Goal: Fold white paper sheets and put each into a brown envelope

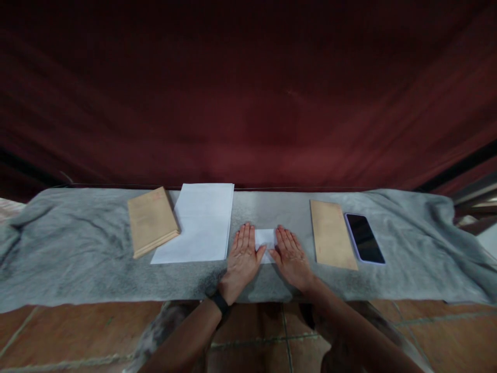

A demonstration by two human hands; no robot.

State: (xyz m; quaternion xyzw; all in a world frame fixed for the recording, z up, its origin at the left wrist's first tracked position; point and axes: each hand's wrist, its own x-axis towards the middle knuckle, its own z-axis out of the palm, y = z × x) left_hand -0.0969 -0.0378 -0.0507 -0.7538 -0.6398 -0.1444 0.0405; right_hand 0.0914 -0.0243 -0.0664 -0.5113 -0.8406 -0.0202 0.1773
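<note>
A small white sheet of paper [265, 237], which looks folded, lies on the grey cloth in front of me. My left hand [244, 254] rests flat on its left side, fingers stretched forward. On its right side my right hand [290, 255] lies flat too, its thumb close to the left thumb. Both palms hide the paper's outer edges. To the left is a stack of larger white paper [202, 223]. A brown envelope [333, 235] lies by itself to the right of my right hand.
Several brown envelopes [152, 220] are stacked at the left, overlapping the white paper. A phone with a purple case [365, 238] lies at the right. The grey cloth [77, 248] covers a long narrow surface. Behind it hangs a dark red cloth [248, 129]; below is a tiled floor [248, 331].
</note>
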